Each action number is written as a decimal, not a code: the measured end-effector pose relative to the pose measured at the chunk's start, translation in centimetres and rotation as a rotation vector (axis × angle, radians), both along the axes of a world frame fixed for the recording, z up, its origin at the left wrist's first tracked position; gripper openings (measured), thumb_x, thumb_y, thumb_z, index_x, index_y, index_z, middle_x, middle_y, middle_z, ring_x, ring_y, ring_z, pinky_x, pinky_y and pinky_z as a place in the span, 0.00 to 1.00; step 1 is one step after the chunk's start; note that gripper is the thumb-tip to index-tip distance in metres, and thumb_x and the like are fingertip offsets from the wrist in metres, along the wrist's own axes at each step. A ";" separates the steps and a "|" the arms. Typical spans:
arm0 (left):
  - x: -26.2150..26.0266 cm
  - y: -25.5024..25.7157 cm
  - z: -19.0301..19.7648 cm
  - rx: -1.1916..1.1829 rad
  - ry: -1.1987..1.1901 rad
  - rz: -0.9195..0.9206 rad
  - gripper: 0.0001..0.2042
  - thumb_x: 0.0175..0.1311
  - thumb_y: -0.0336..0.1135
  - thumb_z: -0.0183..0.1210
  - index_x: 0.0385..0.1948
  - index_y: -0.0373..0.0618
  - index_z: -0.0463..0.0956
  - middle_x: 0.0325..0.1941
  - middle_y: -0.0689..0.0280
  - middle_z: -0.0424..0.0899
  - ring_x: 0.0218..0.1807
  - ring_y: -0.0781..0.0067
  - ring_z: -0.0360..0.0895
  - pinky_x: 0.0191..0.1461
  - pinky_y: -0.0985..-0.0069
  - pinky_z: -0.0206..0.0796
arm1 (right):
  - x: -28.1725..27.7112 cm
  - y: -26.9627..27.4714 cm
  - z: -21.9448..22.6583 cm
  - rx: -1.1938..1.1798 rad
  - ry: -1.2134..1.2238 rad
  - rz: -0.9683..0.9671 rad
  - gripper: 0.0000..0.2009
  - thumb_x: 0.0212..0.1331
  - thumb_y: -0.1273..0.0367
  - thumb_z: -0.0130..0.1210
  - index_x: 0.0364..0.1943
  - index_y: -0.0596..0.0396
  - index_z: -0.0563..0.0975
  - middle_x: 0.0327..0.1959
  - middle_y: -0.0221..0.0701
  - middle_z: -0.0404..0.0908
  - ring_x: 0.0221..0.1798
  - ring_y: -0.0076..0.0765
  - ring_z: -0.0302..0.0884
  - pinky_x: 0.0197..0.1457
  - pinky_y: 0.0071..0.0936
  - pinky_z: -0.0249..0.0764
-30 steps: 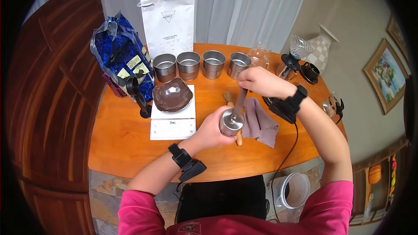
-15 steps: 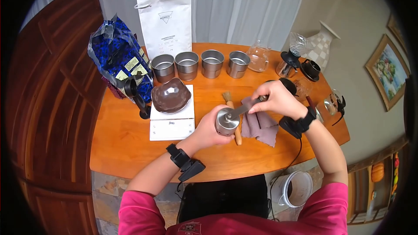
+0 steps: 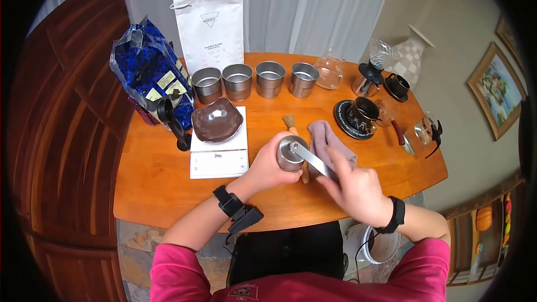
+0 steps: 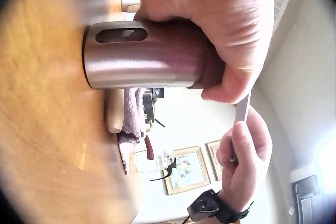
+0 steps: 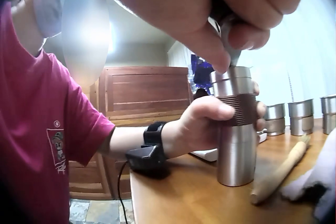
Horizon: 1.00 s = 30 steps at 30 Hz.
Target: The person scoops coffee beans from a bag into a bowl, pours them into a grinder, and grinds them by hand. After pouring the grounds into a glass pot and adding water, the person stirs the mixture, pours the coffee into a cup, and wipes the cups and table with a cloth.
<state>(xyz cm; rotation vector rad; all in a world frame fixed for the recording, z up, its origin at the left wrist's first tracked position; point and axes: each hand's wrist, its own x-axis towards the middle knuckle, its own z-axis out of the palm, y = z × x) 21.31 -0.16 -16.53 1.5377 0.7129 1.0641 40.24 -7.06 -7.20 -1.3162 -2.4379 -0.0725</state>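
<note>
A steel hand grinder (image 3: 290, 157) with a brown ribbed band stands upright on the wooden table; its cylinder (image 5: 236, 150) shows in the right wrist view. My left hand (image 3: 267, 166) wraps around its upper body, also seen in the left wrist view (image 4: 215, 19). My right hand (image 3: 361, 190) grips the outer end of the flat metal crank (image 3: 316, 162), which points toward the front right. The crank's knob is mostly hidden by the fingers. A wooden-handled brush (image 3: 291, 124) and a mauve cloth (image 3: 327, 137) lie beside the grinder.
Left of the hands, a brown dish (image 3: 218, 120) sits on a white scale (image 3: 219, 163). Several steel cups (image 3: 270, 80) line the back, before a white bag (image 3: 210, 28) and beside a blue bag (image 3: 145, 67). A black cup (image 3: 363, 113) and glass pot (image 3: 417, 134) stand right.
My right hand has swung the crank from the back of the grinder round to the right and toward the front. The left hand keeps its grip on the grinder.
</note>
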 end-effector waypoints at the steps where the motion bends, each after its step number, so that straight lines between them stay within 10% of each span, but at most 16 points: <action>1: 0.1 0.1 0.0 0.030 0.009 0.007 0.31 0.38 0.26 0.68 0.49 0.42 0.63 0.43 0.66 0.72 0.46 0.77 0.70 0.52 0.76 0.64 | -0.6 -0.8 -0.1 -0.033 -0.018 0.026 0.28 0.47 0.66 0.61 0.54 0.58 0.64 0.19 0.40 0.75 0.18 0.43 0.75 0.21 0.33 0.71; 22: -0.3 0.2 0.3 -0.100 -0.101 -0.033 0.26 0.43 0.24 0.64 0.48 0.42 0.63 0.40 0.67 0.74 0.38 0.78 0.73 0.43 0.78 0.67 | -10.3 0.8 1.1 -0.178 -0.048 0.596 0.08 0.41 0.78 0.53 0.28 0.63 0.70 0.16 0.40 0.74 0.20 0.41 0.76 0.18 0.31 0.69; 30: -0.7 -0.6 0.7 -0.147 0.028 -0.097 0.24 0.43 0.26 0.63 0.46 0.42 0.65 0.38 0.67 0.75 0.37 0.78 0.73 0.41 0.79 0.67 | -14.3 7.4 2.6 -0.354 -0.479 0.670 0.09 0.46 0.71 0.55 0.27 0.66 0.72 0.23 0.49 0.77 0.28 0.51 0.79 0.29 0.39 0.73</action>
